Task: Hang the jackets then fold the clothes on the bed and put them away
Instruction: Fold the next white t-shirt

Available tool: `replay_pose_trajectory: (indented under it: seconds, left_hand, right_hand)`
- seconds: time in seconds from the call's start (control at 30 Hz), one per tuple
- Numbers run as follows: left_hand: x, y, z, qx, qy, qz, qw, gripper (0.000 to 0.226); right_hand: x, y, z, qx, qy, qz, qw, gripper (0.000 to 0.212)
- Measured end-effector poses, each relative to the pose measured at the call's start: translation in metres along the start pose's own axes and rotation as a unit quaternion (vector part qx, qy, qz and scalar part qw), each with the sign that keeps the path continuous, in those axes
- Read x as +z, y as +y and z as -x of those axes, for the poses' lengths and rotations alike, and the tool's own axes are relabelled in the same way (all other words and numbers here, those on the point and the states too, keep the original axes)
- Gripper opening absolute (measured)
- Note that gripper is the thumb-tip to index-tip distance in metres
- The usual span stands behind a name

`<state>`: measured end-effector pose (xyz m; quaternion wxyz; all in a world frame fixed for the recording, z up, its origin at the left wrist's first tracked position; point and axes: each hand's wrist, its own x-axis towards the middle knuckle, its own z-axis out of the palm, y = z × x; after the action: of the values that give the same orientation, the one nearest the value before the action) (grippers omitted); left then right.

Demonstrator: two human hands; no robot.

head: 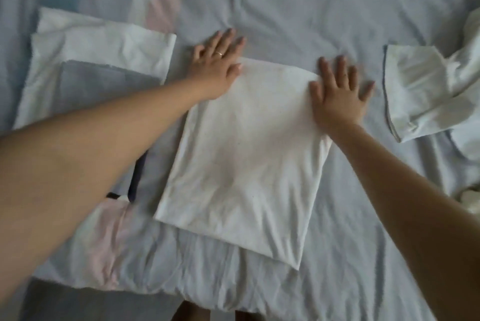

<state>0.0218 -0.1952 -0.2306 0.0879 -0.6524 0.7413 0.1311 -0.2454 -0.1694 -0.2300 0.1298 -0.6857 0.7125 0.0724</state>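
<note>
While spread flat, left hand [217, 67], right hand [337, 94], pressing folded white garment [241, 154]

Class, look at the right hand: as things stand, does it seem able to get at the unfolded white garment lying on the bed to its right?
Probably yes. The right hand lies flat on the folded white garment, holding nothing, and only bare bedsheet separates it from the unfolded white garment.

On the bed [298, 9], a folded white garment [241, 154] lies near the near edge with the left hand [218, 66] flat on its far left corner and the right hand [337, 94] flat on its far right corner, fingers [328, 71] spread, between a folded stack [98, 61] toward the left edge and a white sleeve [420, 92] toward the right edge.
</note>
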Motion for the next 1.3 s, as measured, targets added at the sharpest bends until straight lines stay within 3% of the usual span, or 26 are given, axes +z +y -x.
replay_pose_trajectory:
  seconds: [0.07, 0.13, 0.2, 0.3, 0.47, 0.57, 0.63, 0.77, 0.9, 0.97, 1.03, 1.1, 1.17, 1.23, 1.3]
  left_hand:
    - [-0.006, 0.011, 0.006, -0.051, 0.013, 0.02, 0.998, 0.056]
    - [-0.006, 0.031, 0.032, -0.034, 0.069, 0.014, 0.997, 0.059]
    - [0.007, 0.049, 0.075, 0.048, 0.09, -0.003, 0.995, 0.063]
    - [0.046, 0.057, 0.157, 0.125, 0.066, -0.03, 0.989, 0.067]
    - [0.089, 0.009, 0.249, 0.035, 0.05, -0.018, 0.998, 0.068]
    - [0.094, 0.002, 0.265, 0.021, 0.045, 0.06, 0.997, 0.061]
    - [0.087, 0.008, 0.27, -0.063, 0.046, 0.152, 0.985, 0.065]
    - [0.058, 0.027, 0.271, -0.249, 0.065, 0.323, 0.911, 0.061]
    - [0.041, 0.012, 0.265, -0.337, 0.006, 0.43, 0.837, 0.032]
    - [0.03, 0.004, 0.264, -0.336, -0.033, 0.512, 0.79, 0.019]
    - [0.011, -0.001, 0.265, -0.321, -0.04, 0.62, 0.715, 0.005]
    - [-0.014, 0.0, 0.256, -0.29, -0.049, 0.722, 0.626, 0.024]
    - [-0.05, 0.001, 0.239, -0.261, -0.063, 0.793, 0.547, 0.035]
    - [-0.1, -0.006, 0.215, -0.241, -0.067, 0.826, 0.505, 0.031]
    - [-0.146, -0.011, 0.191, -0.214, -0.05, 0.849, 0.481, 0.035]
  right_hand:
    - [-0.011, -0.016, 0.013, 0.039, 0.038, 0.007, 0.999, 0.06]
    - [-0.013, -0.048, 0.045, -0.03, 0.101, -0.01, 0.994, 0.064]
    - [-0.001, -0.078, 0.092, -0.119, 0.131, -0.035, 0.984, 0.066]
    - [0.041, -0.079, 0.179, -0.164, 0.041, -0.037, 0.985, 0.07]
    - [0.091, -0.009, 0.273, -0.056, -0.048, -0.046, 0.996, 0.061]
    - [0.085, -0.002, 0.294, -0.011, -0.047, -0.096, 0.994, 0.062]
    - [0.076, -0.008, 0.298, 0.053, -0.023, -0.186, 0.981, 0.064]
    - [0.044, -0.027, 0.278, 0.218, 0.013, -0.399, 0.891, 0.062]
    - [0.025, -0.029, 0.243, 0.237, -0.099, -0.493, 0.831, 0.063]
    - [0.012, -0.026, 0.236, 0.248, -0.131, -0.574, 0.769, 0.05]
    - [-0.008, -0.028, 0.24, 0.256, -0.17, -0.682, 0.663, 0.03]
    - [-0.029, -0.029, 0.244, 0.268, -0.203, -0.752, 0.567, 0.026]
    - [-0.063, -0.032, 0.235, 0.235, -0.192, -0.811, 0.501, 0.026]
    - [-0.106, -0.048, 0.217, 0.197, -0.168, -0.846, 0.467, 0.022]
    - [-0.138, -0.063, 0.195, 0.165, -0.143, -0.852, 0.475, 0.011]
